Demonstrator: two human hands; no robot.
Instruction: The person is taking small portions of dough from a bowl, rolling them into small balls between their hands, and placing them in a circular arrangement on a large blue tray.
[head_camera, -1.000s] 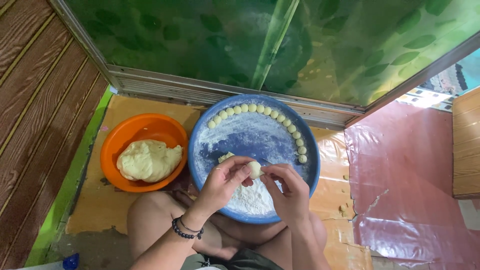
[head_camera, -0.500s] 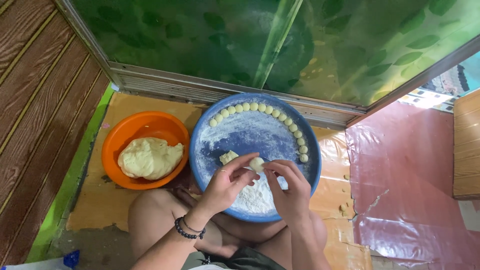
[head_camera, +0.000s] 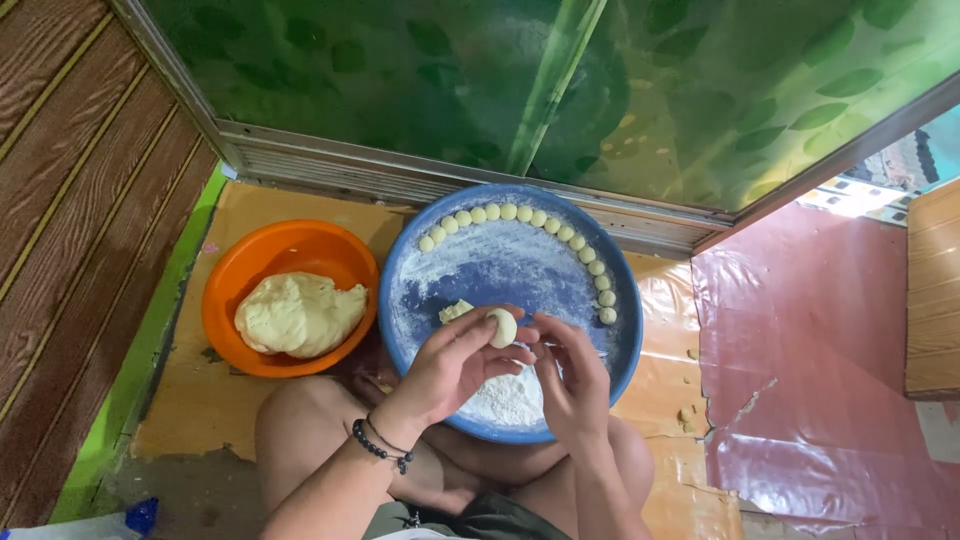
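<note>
My left hand pinches a small pale dough ball at its fingertips, above a round blue tray dusted with flour. My right hand hovers just right of the ball, its fingers curled and touching or nearly touching it. A small dough lump lies on the tray just left of the ball. Several finished dough balls line the tray's far and right rim. A heap of white flour sits on the tray's near side, partly hidden by my hands.
An orange bowl holding a big lump of dough stands left of the tray. A green patterned glass panel in a metal frame rises behind. Brown wood boards lie left, red sheeting right. My bare knees are under the tray.
The dough ball has shifted slightly left and up into my left fingertips. My right fingers have loosened away from it.
</note>
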